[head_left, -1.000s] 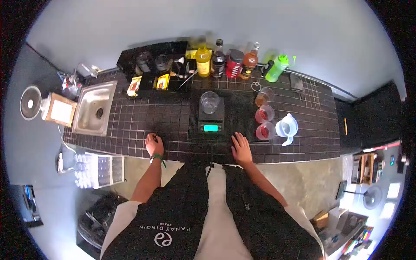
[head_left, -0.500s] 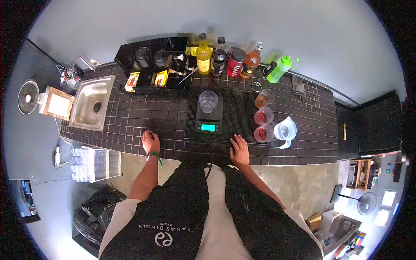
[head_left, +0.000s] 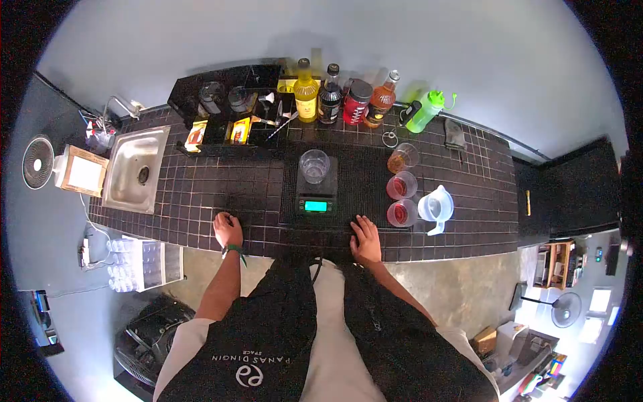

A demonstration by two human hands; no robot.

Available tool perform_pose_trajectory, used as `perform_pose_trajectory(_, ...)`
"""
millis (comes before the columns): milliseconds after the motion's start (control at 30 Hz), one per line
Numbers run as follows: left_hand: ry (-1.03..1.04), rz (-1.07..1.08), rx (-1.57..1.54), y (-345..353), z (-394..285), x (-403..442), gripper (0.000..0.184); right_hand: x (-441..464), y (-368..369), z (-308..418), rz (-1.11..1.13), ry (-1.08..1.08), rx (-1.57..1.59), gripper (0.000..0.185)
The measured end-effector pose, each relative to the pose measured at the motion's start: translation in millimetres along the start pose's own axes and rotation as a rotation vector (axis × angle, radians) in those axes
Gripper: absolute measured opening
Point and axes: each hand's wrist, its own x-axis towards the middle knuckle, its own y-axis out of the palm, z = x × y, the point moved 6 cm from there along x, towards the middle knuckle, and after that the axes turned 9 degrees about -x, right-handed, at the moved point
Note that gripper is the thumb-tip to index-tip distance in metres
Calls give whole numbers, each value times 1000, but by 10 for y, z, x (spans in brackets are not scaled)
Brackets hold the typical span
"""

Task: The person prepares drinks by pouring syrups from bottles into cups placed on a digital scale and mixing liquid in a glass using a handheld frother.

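Note:
My left hand [head_left: 228, 229] rests on the tiled counter [head_left: 254, 234] near its front edge, fingers curled, with nothing visible in it. Flat on the counter, my right hand [head_left: 365, 240] has its fingers spread and is empty. Between and beyond the hands is a black scale [head_left: 315, 194] with a lit display, bearing a clear cup [head_left: 314, 166]. To the right of the scale, three cups form a column: one with brown contents [head_left: 402, 158] and two with red contents, the middle [head_left: 402, 185] and the nearest [head_left: 402, 213]. A clear pitcher [head_left: 437, 206] stands beside them.
A steel sink [head_left: 137, 171] is at the left. Along the back stand a black organizer [head_left: 224, 137], a yellow bottle [head_left: 306, 97], a dark bottle [head_left: 329, 100], a red jar [head_left: 357, 104], an amber bottle [head_left: 381, 104] and a green squeeze bottle [head_left: 425, 114]. A grey cloth [head_left: 455, 136] lies right.
The camera view has shifted slightly. Both hands stay resting at the counter's front edge, and the cups, scale and bottles keep their places.

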Motion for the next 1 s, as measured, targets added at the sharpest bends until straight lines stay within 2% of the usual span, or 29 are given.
perform_pose_trajectory(167, -47, 34, -10, 12, 5, 3, 12, 1, 5, -3, -34, -27, -1, 50)
perform_pose_trajectory(367, 0, 6, -8, 15, 46, 10, 13, -38, 16, -23, -80, -14, 32, 45)
perform_pose_trajectory(500, -68, 43, -30, -23, -22, 30, 12, 30, -91, 30, -158, -94, 126, 33)
perform_pose_trajectory(567, -47, 20, -33, -13, 9, 40, 12, 105, -179, 74, -105, 50, 323, 20)
perform_pose_trajectory(633, -27, 4, -36, -22, 23, 23, 12, 297, -357, 191, -157, 62, 295, 14)
perform_pose_trajectory(700, 6, 20, -44, -15, -1, 34, 12, 511, -441, 145, -46, 284, 414, 10)
perform_pose_trajectory(733, -2, 15, -43, -35, -20, 34, 12, 676, -544, 185, -59, 366, 384, 19)
perform_pose_trajectory(767, -18, 16, -36, -48, -40, 38, 11, 835, -585, 173, -56, 358, 385, 19)
perform_pose_trajectory(833, -35, 10, -27, -54, -68, 56, 11, 1159, -728, 131, -146, 265, 303, 33)
perform_pose_trajectory(1000, -29, 14, -20, -52, -34, 48, 12, 2088, -941, 103, -295, 247, 420, 27)
